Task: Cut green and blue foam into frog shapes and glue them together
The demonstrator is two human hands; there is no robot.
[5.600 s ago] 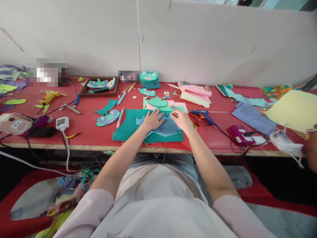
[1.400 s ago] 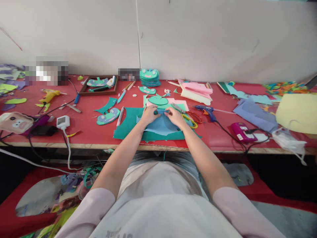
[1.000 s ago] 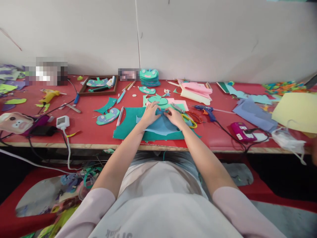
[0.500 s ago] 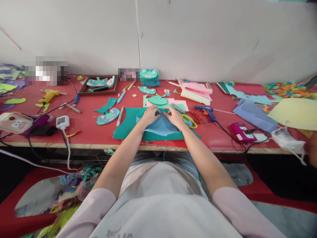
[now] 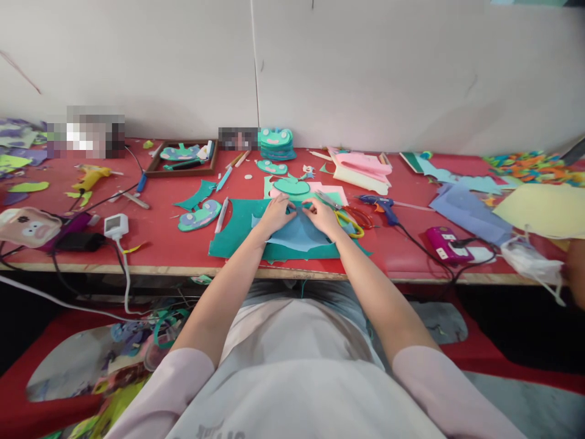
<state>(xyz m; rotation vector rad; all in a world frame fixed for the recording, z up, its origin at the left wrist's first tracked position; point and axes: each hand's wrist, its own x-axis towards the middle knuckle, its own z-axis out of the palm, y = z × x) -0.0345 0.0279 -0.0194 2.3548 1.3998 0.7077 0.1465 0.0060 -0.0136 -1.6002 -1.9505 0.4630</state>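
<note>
Left hand (image 5: 278,213) and right hand (image 5: 321,214) pinch the far edge of a blue felt sheet (image 5: 299,233), which lies over teal felt (image 5: 237,235) by the near edge of the red surface (image 5: 402,251); scissors (image 5: 359,230) lie just beside the right hand, with a blue glue gun (image 5: 386,211) farther out; along the surface's far edge sit a stack of teal faces (image 5: 276,144) and a brown tray (image 5: 180,173)

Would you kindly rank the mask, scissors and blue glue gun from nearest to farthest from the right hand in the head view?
1. Scissors, just beside the right hand
2. Blue glue gun, farther right
3. Mask, far right
</note>
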